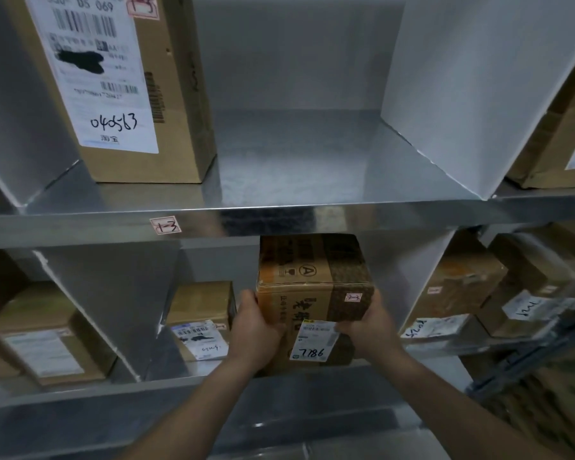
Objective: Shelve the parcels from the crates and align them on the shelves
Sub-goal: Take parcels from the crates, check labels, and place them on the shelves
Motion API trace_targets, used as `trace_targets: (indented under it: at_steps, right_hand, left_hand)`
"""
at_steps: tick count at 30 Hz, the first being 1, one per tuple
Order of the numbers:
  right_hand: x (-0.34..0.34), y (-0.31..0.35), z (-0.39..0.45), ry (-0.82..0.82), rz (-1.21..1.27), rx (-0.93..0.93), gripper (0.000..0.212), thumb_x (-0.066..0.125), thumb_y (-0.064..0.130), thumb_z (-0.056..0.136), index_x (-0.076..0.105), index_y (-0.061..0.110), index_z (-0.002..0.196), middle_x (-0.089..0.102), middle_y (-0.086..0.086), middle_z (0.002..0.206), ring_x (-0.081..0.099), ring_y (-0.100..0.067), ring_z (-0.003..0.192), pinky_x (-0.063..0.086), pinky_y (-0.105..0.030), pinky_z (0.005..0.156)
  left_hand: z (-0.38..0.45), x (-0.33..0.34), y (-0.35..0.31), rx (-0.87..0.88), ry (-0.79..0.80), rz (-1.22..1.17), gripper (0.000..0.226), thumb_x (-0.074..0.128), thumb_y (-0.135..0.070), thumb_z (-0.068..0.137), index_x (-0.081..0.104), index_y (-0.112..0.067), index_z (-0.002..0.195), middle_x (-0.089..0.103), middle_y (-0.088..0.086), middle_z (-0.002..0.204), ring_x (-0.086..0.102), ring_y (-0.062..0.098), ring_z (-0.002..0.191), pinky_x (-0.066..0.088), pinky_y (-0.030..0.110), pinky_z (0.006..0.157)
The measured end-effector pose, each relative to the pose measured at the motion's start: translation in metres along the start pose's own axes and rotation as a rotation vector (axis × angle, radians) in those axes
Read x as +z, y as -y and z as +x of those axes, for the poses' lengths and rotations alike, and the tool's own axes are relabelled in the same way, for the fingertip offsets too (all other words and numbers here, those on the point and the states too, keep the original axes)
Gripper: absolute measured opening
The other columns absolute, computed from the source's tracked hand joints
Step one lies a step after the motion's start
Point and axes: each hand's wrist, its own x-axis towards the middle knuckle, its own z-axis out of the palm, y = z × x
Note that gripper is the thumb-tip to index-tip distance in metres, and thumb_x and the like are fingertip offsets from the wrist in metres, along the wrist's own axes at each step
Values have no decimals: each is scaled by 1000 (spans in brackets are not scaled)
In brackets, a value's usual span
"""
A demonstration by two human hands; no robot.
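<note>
A brown cardboard parcel [314, 277] with a white label reading 7786 sits in the middle bay of the lower metal shelf [80, 390]. My left hand [254, 322] grips its left front corner. My right hand [367, 322] grips its right front corner, fingers over the label's edge. A smaller parcel [201, 313] with a white label stands just left of it in the same bay.
The upper shelf [279, 214] holds a tall parcel [120, 88] marked 040563 at the left, with bare floor beside it. White dividers [472, 94] separate the bays. More parcels [458, 293] fill the right bays, and another parcel [44, 340] sits lower left.
</note>
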Motion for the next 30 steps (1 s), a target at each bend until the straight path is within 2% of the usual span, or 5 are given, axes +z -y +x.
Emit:
trace_targets:
  at_steps: [4,17,22,25,30]
  right_hand:
    - [3,1,16,-17,15,-42,61,76,-7,73,49,25,117,69,5,105,65,-21,106,57,-39,83]
    - [6,-6,37,-28,23,-62,71,85,5,66,47,36,118,71,7,108,67,-18,107,59,-50,88]
    - [-1,-3,25,-35,51,-39,85,89,7,67,39,24,134,67,5,119,64,-20,112,55,-45,95]
    - [-7,0,13,-16,55,-42,101,95,15,61,35,21,142,64,8,121,62,-18,115,52,-42,99]
    - [-14,9,-23,56,80,-59,106,88,11,73,21,18,155,52,-2,143,51,-23,130,40,-32,98]
  left_hand:
    - [14,6,-2,28,-26,-10,47,71,-1,82,38,-23,108,59,-2,106,55,18,101,49,34,84]
    - [29,8,-6,1,-31,-83,47,71,-3,82,39,-23,110,58,-9,95,61,20,95,56,40,83]
    - [14,1,-8,-3,-34,-130,69,78,-13,80,37,-17,135,55,-11,105,58,21,112,51,40,94]
    - [-1,-4,-10,-47,-20,-125,90,81,-16,78,25,-20,149,49,-2,131,48,24,129,44,46,108]
    - [-36,-13,-7,-40,-78,-90,94,82,-19,75,25,-19,150,47,3,145,50,23,128,44,41,108]
